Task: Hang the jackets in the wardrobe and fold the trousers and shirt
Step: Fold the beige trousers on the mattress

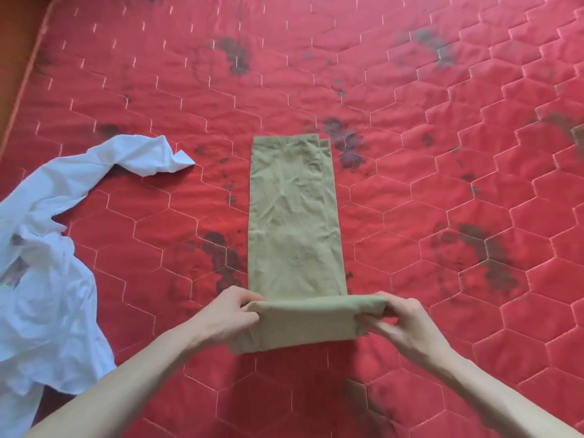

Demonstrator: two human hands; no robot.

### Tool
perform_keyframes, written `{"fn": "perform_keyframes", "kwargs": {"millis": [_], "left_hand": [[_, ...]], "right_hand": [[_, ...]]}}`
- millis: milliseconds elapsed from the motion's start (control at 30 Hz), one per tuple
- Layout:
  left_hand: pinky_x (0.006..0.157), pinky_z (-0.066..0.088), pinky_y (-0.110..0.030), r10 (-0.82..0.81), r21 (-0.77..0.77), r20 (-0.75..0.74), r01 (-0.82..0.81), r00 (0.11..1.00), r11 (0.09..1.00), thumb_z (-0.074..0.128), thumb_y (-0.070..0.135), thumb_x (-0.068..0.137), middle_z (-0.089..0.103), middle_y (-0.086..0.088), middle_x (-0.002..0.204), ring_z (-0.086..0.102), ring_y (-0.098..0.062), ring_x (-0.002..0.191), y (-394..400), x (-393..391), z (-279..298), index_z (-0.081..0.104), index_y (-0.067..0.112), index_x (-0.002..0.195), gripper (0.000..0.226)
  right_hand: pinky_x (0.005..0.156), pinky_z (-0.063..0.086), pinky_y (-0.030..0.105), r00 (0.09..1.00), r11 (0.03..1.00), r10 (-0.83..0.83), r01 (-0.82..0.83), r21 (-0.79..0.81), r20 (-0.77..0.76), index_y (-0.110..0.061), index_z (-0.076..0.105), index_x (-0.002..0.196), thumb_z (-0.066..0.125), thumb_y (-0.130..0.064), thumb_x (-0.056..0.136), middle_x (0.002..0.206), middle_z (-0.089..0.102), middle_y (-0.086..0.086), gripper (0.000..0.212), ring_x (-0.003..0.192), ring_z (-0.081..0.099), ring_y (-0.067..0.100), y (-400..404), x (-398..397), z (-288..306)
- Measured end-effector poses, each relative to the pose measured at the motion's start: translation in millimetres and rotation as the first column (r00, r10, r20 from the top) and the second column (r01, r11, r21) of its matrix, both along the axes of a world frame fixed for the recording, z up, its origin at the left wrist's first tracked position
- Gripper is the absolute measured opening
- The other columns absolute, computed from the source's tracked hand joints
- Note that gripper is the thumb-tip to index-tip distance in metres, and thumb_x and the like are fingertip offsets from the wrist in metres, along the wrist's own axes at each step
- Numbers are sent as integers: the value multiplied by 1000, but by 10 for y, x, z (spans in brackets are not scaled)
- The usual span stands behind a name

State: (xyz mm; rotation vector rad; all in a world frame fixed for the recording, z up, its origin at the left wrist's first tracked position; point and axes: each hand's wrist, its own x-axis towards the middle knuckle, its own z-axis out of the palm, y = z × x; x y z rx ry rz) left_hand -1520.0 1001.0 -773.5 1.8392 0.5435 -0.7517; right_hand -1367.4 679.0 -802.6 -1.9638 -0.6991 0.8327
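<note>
Now both hands fold the trousers (294, 216) on the mattress (442, 153).
Left hand (227, 314) and right hand (401, 320) each pinch an end of the near fold; the white shirt (47, 248) lies crumpled, well left.

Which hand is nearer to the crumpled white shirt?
Left. The left hand grips the near left corner of the olive trousers, on the side where the white shirt lies. The right hand grips the opposite corner, farther away.

Crumpled white shirt (47, 263) crowds the mattress's (442, 153) left side.
</note>
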Motion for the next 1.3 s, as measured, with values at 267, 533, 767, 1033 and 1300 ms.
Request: {"fn": "perform_keyframes", "kwargs": {"millis": [267, 533, 767, 1033, 1300], "left_hand": [[51, 47, -15, 748, -101, -3, -744, 664, 660, 81, 29, 87, 78, 1, 82, 68, -7, 67, -15, -300, -648, 76, 11, 102, 24], [105, 50, -32, 641, -54, 98, -639, 761, 767, 63, 33, 103, 69, 11, 121, 65, 3, 111, -303, -345, -967, 55, 32, 122, 20], [103, 43, -43, 363, 519, 435, -559, 824, 646, 52, 36, 103, 56, -1, 134, 52, -23, 124, -462, -371, -920, 42, 24, 144, 43], [127, 14, -54, -473, 737, 306, 108, 826, 667, 44, 66, 99, 9, -10, 174, 2, -29, 161, -687, -462, -1156, 18, 25, 167, 83], [126, 10, -63, -574, 761, 170, 264, 801, 593, 50, 88, 74, -4, -21, 173, -7, -41, 159, -626, -413, -1228, 5, 18, 167, 124]], "right_hand": [[83, 61, 36, 887, 914, -404, 389, -112, -222, -38, 67, 112, 57, -36, 107, 107, 76, -8, 12, 99, 75, 15, 181, -196, -437], [65, 39, 47, 904, 840, -423, 418, -346, 66, -23, 39, 92, 40, -43, 110, 72, 62, 4, 27, 71, 62, 33, 485, -476, -815], [93, 42, 41, 716, 717, -484, 654, -240, 503, -14, 53, 130, 52, -23, 106, 123, 58, 6, 26, 117, 55, 32, 650, -669, -868], [126, 23, 51, 732, 926, 305, -78, -370, 609, -20, 29, 164, 40, -49, 108, 174, 19, 2, 65, 161, 14, 21, 558, -568, -970], [129, 11, 47, 761, 878, 389, -137, -459, 519, -22, 11, 168, 40, -62, 104, 176, 0, 3, 81, 162, 0, 22, 543, -509, -1012]]}}
